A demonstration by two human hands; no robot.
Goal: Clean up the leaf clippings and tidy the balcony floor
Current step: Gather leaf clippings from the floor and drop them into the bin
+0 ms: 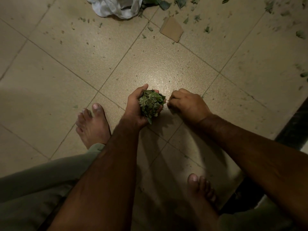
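My left hand (133, 107) is cupped around a thick handful of green leaf clippings (150, 104), held just above the beige tiled floor (50, 90). Right beside it, my right hand (186, 105) has its fingers curled with the fingertips down near the floor next to the handful; whether they pinch a small clipping is hidden by the knuckles. Loose leaf bits (206, 29) lie scattered over the far tiles, thickest at the top right. A white plastic bag (115, 6) lies crumpled at the top edge with larger leaves next to it.
A piece of brown cardboard (171, 30) lies flat on the floor near the bag. My bare feet (93, 125) stand on the tiles on either side of my arms. A dark raised edge (293, 124) runs along the right side.
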